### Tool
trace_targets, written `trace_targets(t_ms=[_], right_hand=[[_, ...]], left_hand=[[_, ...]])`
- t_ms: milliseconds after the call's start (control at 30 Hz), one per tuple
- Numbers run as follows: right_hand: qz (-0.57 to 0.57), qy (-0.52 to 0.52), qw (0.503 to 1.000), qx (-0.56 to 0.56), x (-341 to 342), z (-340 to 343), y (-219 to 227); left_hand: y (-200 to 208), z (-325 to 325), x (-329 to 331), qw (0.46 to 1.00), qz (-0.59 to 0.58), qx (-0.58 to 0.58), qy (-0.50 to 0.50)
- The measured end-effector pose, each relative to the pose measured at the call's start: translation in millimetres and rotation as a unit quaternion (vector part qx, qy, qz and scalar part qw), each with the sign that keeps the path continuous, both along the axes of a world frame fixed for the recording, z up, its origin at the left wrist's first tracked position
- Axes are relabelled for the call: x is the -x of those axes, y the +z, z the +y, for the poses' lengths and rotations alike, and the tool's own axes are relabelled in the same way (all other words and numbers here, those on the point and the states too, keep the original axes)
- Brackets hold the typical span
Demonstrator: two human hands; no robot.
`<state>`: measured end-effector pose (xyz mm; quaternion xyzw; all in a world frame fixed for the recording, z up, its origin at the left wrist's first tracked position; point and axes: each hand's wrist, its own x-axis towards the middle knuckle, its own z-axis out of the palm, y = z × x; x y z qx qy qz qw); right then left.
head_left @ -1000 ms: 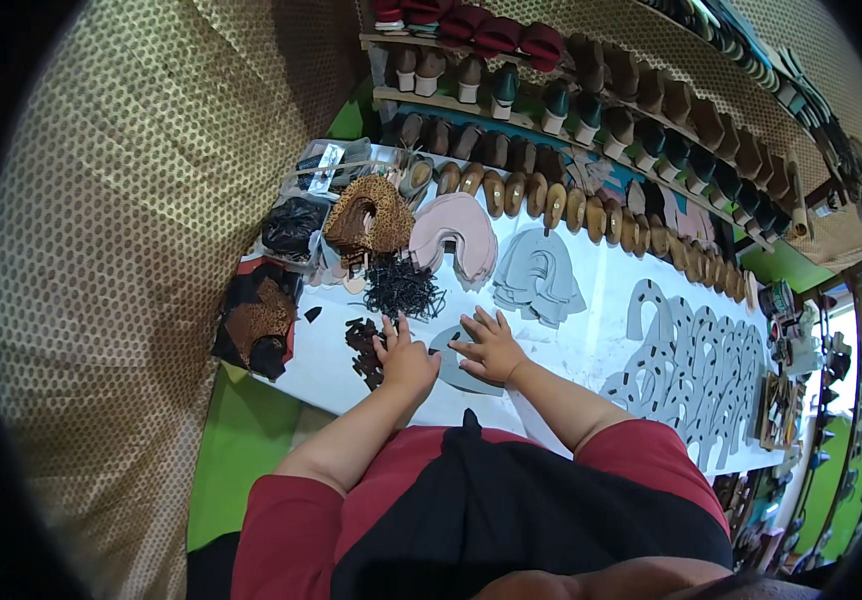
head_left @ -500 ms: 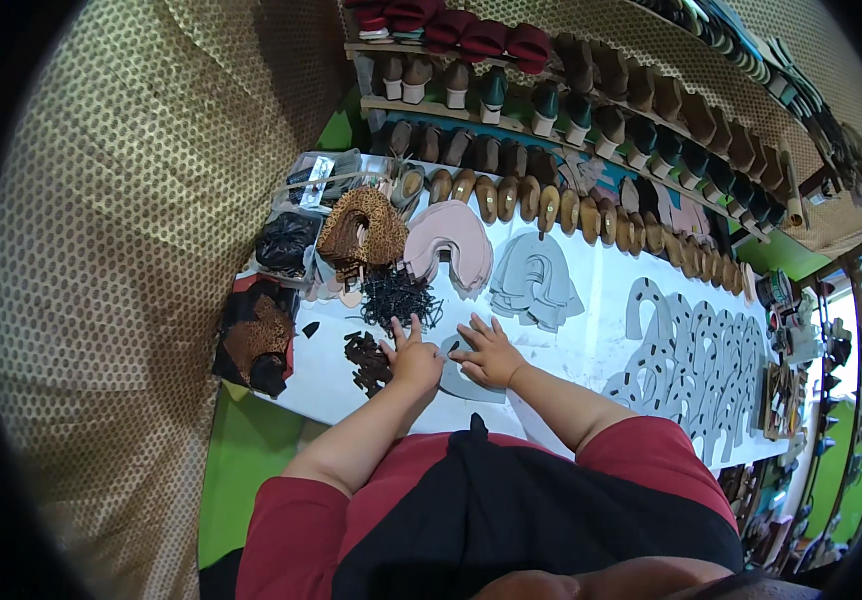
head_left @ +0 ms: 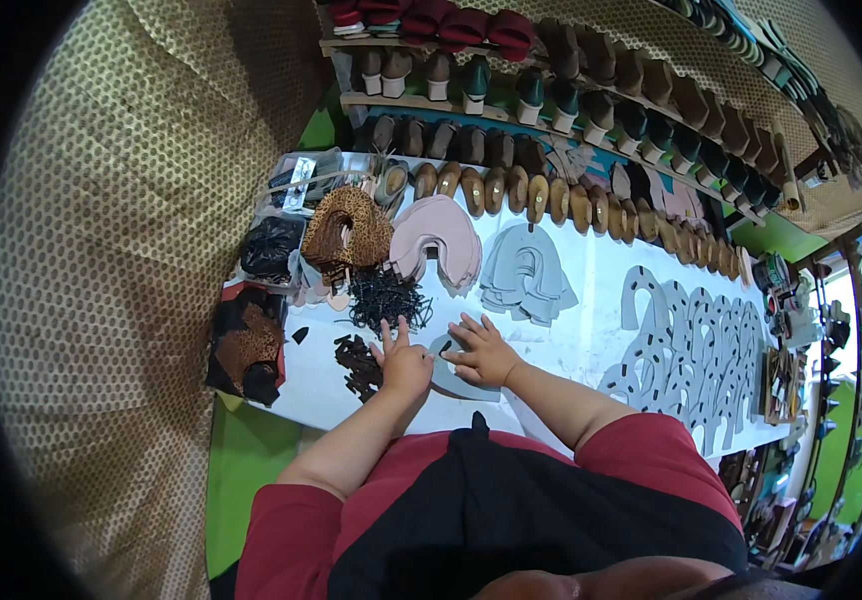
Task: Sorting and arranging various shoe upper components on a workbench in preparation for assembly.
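A grey curved sole-like cutout lies flat at the near edge of the table, with a small dark strip at its upper part. My right hand rests over the cutout, fingers spread, thumb side by the small strip. Beside it on the left, my left hand lies with its fingers apart, near a pile of short dark brown strips. Nothing shows in either hand, though the undersides of the fingers are hidden. Just beyond the left fingertips is a tangled heap of thin black strips.
Farther back sit stacks of leopard-print, pink and grey curved pieces. Grey cutouts with dark strips overlap in rows at right. Wooden shoe lasts line the back edge, below shelves of shoes.
The whole scene has shifted slightly left in the picture. Both hands stay at nearly the same place on the table, the right one still over the grey cutout.
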<state>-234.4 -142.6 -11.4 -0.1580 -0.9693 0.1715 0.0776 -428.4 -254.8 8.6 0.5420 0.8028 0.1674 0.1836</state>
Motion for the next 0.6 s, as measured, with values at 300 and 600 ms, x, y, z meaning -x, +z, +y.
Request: trace_targets(t_ms=[300, 600], right_hand=[[0.104, -0.103, 0.988, 0.051, 5.2, 3.5, -12.6], [0.045, -0.133, 0.989, 0.034, 35.7, -6.9, -5.3]], left_hand=[[2.5, -2.5, 0.1, 0.999, 0.034, -0.024, -0.021], [23.4, -18.1, -5.2, 0.999, 0.037, 0.0, -0.011]])
